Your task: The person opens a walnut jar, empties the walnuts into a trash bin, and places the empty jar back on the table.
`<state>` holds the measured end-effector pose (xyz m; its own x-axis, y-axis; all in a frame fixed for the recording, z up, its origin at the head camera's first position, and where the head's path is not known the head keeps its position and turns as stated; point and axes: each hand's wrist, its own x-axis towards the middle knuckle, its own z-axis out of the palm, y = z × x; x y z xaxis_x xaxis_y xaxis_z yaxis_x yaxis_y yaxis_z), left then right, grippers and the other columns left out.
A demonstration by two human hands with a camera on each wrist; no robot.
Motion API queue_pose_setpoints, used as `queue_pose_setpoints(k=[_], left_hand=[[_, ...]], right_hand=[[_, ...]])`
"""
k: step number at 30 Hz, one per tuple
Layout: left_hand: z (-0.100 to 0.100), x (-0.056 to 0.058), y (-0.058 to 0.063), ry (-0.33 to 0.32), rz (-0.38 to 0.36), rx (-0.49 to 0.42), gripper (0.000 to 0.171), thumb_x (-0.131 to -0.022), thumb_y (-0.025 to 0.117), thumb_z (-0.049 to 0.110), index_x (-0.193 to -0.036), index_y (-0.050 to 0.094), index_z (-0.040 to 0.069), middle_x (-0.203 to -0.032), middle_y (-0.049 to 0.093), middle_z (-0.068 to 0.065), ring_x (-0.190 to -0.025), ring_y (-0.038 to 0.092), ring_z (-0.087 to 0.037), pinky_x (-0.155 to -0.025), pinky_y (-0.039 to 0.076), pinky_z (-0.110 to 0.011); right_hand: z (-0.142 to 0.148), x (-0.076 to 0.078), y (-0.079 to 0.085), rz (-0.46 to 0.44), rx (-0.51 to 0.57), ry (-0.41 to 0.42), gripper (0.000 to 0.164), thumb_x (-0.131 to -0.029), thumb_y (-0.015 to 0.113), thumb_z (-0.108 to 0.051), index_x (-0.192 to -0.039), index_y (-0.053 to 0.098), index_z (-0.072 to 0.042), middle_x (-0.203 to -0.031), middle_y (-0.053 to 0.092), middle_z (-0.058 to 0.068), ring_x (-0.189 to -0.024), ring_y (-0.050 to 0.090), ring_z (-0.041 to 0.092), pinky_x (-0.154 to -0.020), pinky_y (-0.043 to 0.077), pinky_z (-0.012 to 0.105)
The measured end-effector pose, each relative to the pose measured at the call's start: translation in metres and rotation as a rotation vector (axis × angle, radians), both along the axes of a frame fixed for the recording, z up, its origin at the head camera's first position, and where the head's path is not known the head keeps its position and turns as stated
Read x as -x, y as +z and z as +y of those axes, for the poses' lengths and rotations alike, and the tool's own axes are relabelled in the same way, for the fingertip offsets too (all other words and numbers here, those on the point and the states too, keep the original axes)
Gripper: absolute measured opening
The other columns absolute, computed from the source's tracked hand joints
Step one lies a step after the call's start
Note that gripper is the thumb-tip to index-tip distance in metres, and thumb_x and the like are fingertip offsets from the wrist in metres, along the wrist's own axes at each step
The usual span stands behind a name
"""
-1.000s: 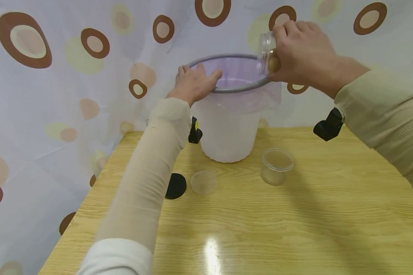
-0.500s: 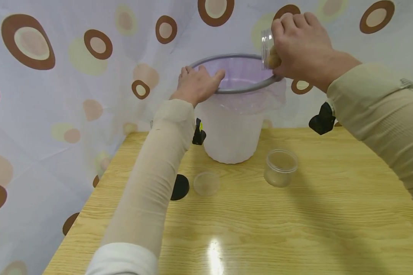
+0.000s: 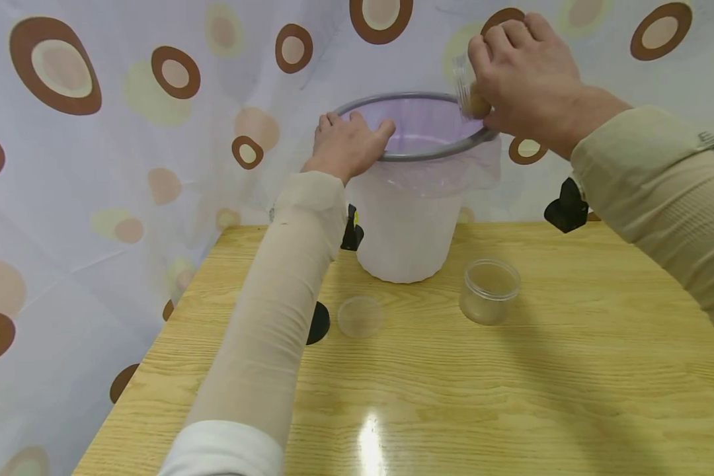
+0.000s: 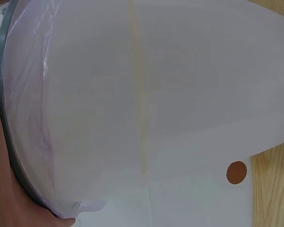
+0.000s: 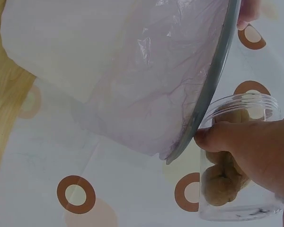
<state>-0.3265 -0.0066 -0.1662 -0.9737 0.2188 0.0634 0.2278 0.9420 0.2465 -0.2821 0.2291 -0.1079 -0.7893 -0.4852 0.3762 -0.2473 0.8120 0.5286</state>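
Observation:
A white trash can (image 3: 407, 225) with a grey rim and a purple plastic liner (image 3: 473, 168) stands upright on the table. My left hand (image 3: 345, 145) holds its left rim, fingers hooked over the edge and thumb over the near side. By the right rim, my right hand (image 3: 529, 82) grips a clear plastic jar (image 5: 241, 215) round its body. The jar lies on its side in the head view, its threaded mouth facing left over the can. Brown lumpy pieces (image 5: 220, 184) show inside it. In the right wrist view, the right thumb's tip is right at the grey rim.
A clear uncovered tub (image 3: 489, 291) sits on the wooden table (image 3: 512, 396), right of the can. A clear round lid (image 3: 359, 317) and a black lid (image 3: 318, 324), partly hidden by the left sleeve, lie in front. A patterned curtain (image 3: 125, 152) hangs behind and at the left.
The right hand has risen slightly and tipped the jar's mouth a little further down. The left hand keeps its place on the rim. The whole view has shifted slightly.

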Motion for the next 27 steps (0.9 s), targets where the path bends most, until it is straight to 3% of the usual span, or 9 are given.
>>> queue_pose_setpoints(k=[7,16,20,27], left_hand=[[0.0012,0.0008,-0.0009,0.007,0.026,0.015,0.084,-0.097,0.011,0.064,-0.159,0.018,0.007,-0.163,0.012,-0.026,-0.151,0.010,-0.040,-0.124,0.010,-0.044],[0.0007,0.0008,-0.0016,0.010,0.026,0.027,0.085,-0.097,0.010,0.064,-0.159,0.017,0.006,-0.162,0.012,-0.027,-0.151,0.009,-0.041,-0.124,0.010,-0.044],[0.0011,0.0008,-0.0015,0.009,0.034,0.023,0.085,-0.097,0.010,0.064,-0.158,0.019,0.006,-0.162,0.013,-0.027,-0.150,0.012,-0.040,-0.124,0.011,-0.044],[0.0017,0.0014,-0.0020,0.015,0.029,0.018,0.085,-0.097,0.011,0.064,-0.158,0.018,0.006,-0.162,0.012,-0.027,-0.151,0.009,-0.040,-0.125,0.009,-0.044]], right_hand=[[-0.0001,-0.0013,0.0007,0.001,-0.048,-0.021,0.092,-0.074,0.085,-0.019,-0.137,0.028,0.016,-0.126,0.039,0.037,-0.123,0.035,0.050,-0.110,0.024,0.058],[0.0017,-0.0025,-0.0037,0.064,-0.070,0.034,0.080,-0.074,0.082,-0.013,-0.131,0.034,0.014,-0.121,0.043,0.034,-0.120,0.039,0.048,-0.111,0.026,0.056],[0.0024,-0.0033,-0.0033,0.052,-0.095,-0.004,0.092,-0.069,0.088,-0.017,-0.134,0.031,0.014,-0.125,0.041,0.035,-0.122,0.037,0.048,-0.111,0.024,0.056],[0.0031,-0.0050,-0.0032,0.037,-0.121,-0.040,0.096,-0.069,0.089,-0.019,-0.135,0.028,0.014,-0.127,0.038,0.035,-0.124,0.034,0.048,-0.113,0.023,0.057]])
